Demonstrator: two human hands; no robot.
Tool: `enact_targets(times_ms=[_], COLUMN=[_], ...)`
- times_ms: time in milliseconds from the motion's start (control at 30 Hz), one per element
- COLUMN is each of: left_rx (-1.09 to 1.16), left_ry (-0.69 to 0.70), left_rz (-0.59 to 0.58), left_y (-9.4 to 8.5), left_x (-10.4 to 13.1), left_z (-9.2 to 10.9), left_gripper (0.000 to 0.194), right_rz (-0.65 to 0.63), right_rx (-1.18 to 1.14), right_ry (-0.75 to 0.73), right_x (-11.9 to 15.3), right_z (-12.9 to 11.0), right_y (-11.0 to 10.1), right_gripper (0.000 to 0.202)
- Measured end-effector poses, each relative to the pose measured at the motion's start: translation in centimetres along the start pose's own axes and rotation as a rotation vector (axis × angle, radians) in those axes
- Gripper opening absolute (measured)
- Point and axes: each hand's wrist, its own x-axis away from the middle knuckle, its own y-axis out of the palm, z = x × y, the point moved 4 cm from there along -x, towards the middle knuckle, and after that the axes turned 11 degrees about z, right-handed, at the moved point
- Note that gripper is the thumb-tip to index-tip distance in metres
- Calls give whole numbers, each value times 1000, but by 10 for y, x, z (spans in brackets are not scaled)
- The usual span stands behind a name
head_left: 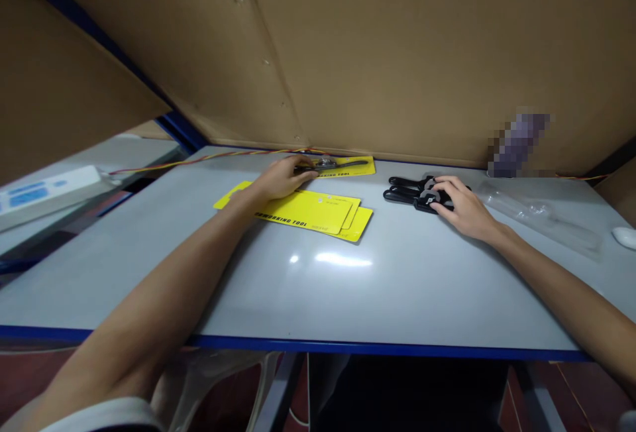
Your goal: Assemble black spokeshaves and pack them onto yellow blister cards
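My left hand [284, 179] is at the back of the table, its fingers closed over the left end of a black spokeshave [342, 167] with a silver middle. That spokeshave lies on a yellow card [366, 163]. Below my left wrist is a loose stack of yellow printed cards [308, 210], partly covered by the hand and forearm. To the right, my right hand [464, 207] curls its thumb and fingers round the metal middle of one of several black spokeshaves [403, 192] bunched together. Their right ends are partly hidden behind my fingers.
Clear plastic packaging [544, 216] lies right of my right hand, near a white rounded object [623, 238]. A brown board wall [397, 54] closes off the back. A red and yellow cable [213, 156] runs to a white power strip [54, 193] at left.
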Motion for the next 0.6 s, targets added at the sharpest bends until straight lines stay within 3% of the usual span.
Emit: enact_targets(times_ms=[233, 600], left_rx=[-77, 42], left_ry=[-30, 44], left_rz=[-59, 30], left_y=[-2, -10], left_x=[3, -3], left_z=[-1, 7], left_gripper=[82, 60], right_rz=[2, 21], right_rx=[59, 58], right_ry=[6, 33], right_x=[0, -1], right_z=[9, 5], right_y=[0, 2], right_gripper=[25, 23])
